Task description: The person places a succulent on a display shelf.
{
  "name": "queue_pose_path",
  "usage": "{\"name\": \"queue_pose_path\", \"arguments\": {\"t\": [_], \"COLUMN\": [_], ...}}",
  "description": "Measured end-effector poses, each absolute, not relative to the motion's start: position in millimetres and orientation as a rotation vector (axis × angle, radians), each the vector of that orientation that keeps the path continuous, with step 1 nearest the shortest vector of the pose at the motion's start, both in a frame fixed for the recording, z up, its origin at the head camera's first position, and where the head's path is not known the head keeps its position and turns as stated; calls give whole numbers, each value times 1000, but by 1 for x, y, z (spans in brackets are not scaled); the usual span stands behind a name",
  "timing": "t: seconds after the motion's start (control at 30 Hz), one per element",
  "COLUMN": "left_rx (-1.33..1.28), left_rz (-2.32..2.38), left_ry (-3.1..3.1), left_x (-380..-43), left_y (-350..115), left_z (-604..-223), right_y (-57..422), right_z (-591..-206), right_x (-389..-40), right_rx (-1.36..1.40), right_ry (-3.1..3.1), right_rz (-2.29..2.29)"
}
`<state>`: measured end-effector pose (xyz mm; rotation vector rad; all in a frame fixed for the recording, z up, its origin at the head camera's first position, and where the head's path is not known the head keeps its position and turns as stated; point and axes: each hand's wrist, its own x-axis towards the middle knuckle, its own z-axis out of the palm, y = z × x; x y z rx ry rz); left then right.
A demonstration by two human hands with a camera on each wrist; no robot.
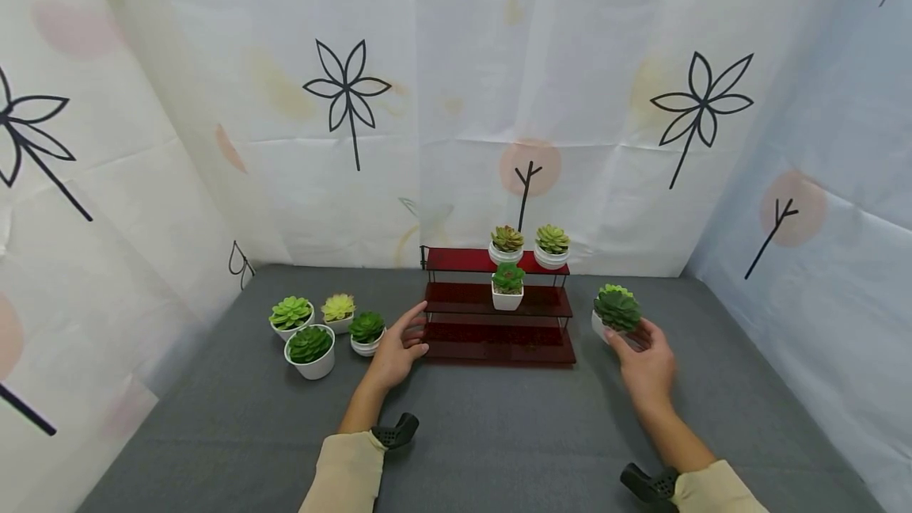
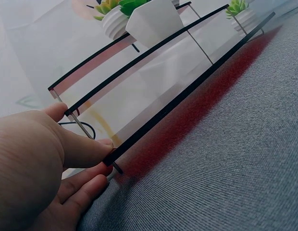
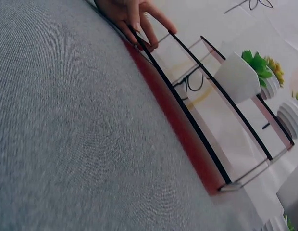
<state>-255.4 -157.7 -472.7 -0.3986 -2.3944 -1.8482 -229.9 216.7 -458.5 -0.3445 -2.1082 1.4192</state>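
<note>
My left hand (image 1: 396,348) touches the left end of a three-tier dark red shelf (image 1: 499,343). In the left wrist view its thumb (image 2: 98,150) is at the bottom tier's front corner, with a finger up at the middle tier. To the right of the shelf, my right hand (image 1: 647,362) holds a potted dark green succulent (image 1: 617,309), thumb at the near side; much of the pot is hidden. A lighter green succulent (image 1: 614,289) shows just behind it. A green succulent in a white angular pot (image 1: 507,299) stands on the middle tier.
Two succulents in ribbed white pots, one reddish green (image 1: 507,240) and one light green (image 1: 552,241), stand on the top tier. Left of the shelf, several potted succulents (image 1: 312,347) are grouped on the grey cloth (image 1: 484,442). Patterned fabric walls (image 1: 463,101) enclose the back and sides.
</note>
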Motion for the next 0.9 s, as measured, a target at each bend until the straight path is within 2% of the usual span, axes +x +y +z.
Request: {"name": "queue_pose_path", "arguments": {"t": [0.17,0.4,0.73,0.9], "left_rx": [-382,-389,-428,-430], "left_rz": [-1833,-1842,-1866,-1871], "left_ry": [-2386,-2381,-2394,-2395], "left_x": [-266,-268,-249,-246], "left_y": [-161,-161,-157,-156], "left_z": [-490,-493,-462,-459], "right_y": [208,202,197,192], "right_z": [-455,-448,-445,-445], "right_x": [-237,-247,-261,-264], "right_rx": [-285,-237,-179,-150], "right_ry": [-2100,-2142,-2104,-2121], "right_rz": [1450,1521,1579,1590]}}
